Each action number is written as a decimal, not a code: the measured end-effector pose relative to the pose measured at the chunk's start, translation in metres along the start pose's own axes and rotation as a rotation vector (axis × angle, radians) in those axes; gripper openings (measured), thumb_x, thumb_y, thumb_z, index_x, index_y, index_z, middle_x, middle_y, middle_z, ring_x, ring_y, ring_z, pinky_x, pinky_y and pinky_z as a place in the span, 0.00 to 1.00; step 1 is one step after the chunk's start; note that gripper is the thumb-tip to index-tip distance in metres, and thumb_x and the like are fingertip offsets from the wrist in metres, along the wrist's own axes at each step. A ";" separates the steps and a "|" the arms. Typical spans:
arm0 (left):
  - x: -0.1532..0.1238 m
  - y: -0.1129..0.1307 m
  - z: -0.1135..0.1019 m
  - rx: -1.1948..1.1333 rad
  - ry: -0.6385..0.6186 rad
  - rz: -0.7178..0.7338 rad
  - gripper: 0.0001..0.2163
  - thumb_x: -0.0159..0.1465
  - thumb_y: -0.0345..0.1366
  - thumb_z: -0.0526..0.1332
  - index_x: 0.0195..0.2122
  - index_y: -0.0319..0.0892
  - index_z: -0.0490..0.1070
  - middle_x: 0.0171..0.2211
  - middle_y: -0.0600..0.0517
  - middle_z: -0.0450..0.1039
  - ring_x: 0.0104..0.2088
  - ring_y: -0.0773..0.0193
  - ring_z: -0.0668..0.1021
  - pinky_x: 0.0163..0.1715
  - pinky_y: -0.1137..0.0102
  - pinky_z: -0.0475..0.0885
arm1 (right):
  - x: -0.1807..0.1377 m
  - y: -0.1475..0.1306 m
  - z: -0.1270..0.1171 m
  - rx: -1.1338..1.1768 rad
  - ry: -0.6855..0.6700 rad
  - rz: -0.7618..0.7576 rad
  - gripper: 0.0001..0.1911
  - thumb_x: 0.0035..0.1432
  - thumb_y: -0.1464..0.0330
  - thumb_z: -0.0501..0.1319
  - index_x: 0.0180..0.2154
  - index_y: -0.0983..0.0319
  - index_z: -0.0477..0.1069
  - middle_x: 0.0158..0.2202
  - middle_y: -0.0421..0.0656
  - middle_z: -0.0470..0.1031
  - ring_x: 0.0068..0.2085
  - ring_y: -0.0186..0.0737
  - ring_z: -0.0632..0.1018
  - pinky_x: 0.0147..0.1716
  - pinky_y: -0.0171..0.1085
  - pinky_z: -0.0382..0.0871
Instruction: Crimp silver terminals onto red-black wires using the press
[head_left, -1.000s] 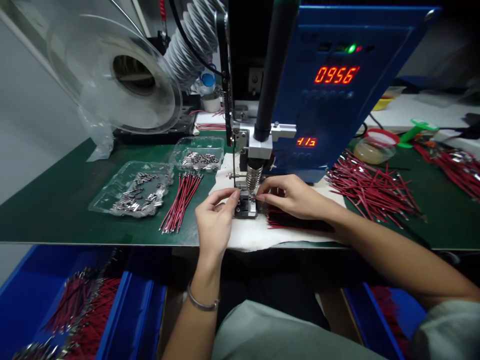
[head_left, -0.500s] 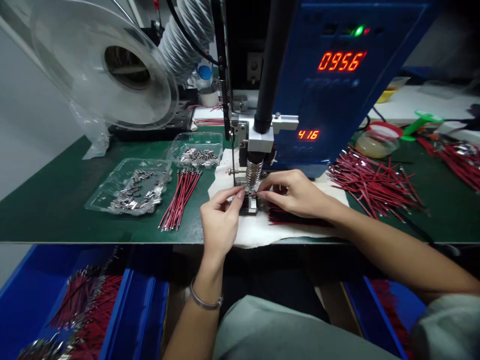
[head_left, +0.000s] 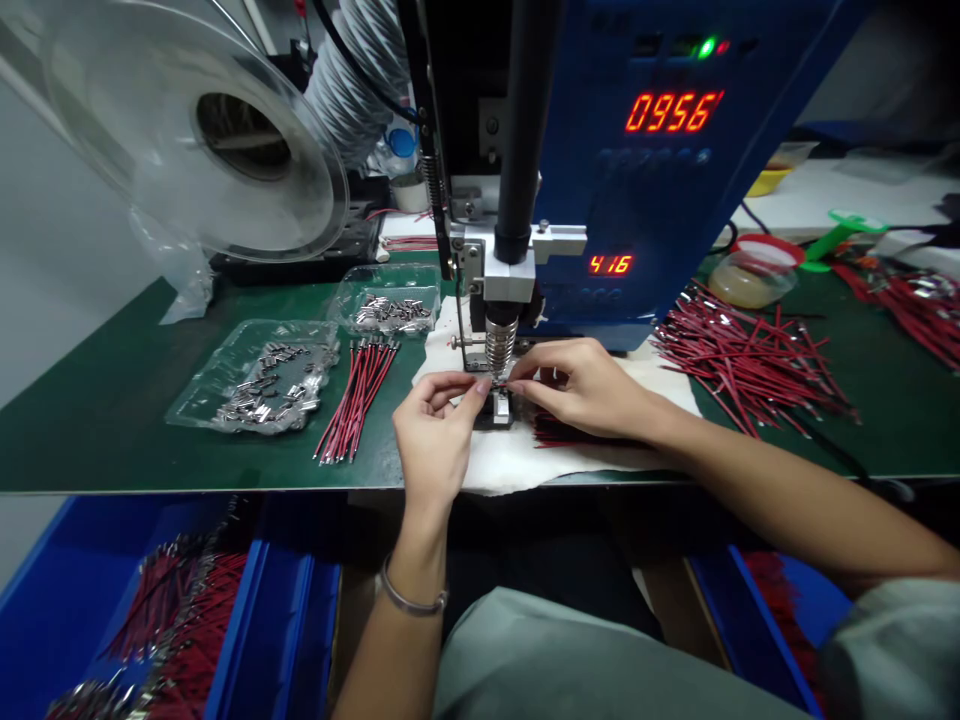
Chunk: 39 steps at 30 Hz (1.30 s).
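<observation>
Under the spring-wrapped tip (head_left: pixel 500 345) of the soldering machine, both my hands meet at a small metal fixture (head_left: pixel 501 406). My left hand (head_left: pixel 435 430) pinches thumb and forefinger together at the fixture's left side; what it grips is too small to make out. From the right, my right hand (head_left: pixel 589 385) closes its thumb and forefinger on a thin red wire, mostly hidden by the fingers. Beneath that hand, a bundle of red and black wires (head_left: pixel 555 432) lies on a white cloth (head_left: pixel 495 470).
Two clear trays, a near one (head_left: pixel 187 395) and a far one (head_left: pixel 431 290), hold small metal connectors. Beside them lies a bundle of red wires (head_left: pixel 358 400). A wire pile (head_left: pixel 742 355) spreads at right. Blue bins (head_left: pixel 262 620) stand below the table edge. The blue machine (head_left: pixel 600 200) rises behind.
The view has shifted slightly. My fingertips appear a little closer together under the soldering tip; both hands keep their pinch.
</observation>
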<state>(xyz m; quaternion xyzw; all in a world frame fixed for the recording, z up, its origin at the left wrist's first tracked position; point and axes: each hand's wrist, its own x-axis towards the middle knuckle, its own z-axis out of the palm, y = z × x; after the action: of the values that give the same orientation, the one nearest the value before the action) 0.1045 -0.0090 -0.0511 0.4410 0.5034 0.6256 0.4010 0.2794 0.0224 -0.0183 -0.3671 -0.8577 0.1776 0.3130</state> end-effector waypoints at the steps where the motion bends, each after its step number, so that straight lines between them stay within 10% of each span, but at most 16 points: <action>1: 0.000 0.000 0.000 0.005 0.000 -0.002 0.12 0.50 0.37 0.71 0.31 0.36 0.74 0.29 0.48 0.77 0.31 0.65 0.78 0.30 0.76 0.70 | 0.000 0.000 0.001 -0.007 0.009 0.000 0.06 0.57 0.71 0.60 0.34 0.64 0.76 0.31 0.40 0.77 0.30 0.32 0.74 0.32 0.31 0.64; 39: -0.003 0.001 -0.001 0.085 0.016 0.011 0.10 0.51 0.39 0.69 0.29 0.36 0.77 0.27 0.48 0.76 0.24 0.68 0.73 0.24 0.75 0.65 | -0.004 -0.009 0.004 -0.064 0.079 0.072 0.06 0.56 0.71 0.61 0.33 0.63 0.77 0.30 0.41 0.79 0.29 0.34 0.76 0.31 0.32 0.65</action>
<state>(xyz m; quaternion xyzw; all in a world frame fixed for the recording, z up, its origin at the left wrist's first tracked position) 0.1045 -0.0126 -0.0507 0.4554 0.5304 0.6093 0.3743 0.2745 0.0135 -0.0177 -0.4141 -0.8364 0.1466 0.3280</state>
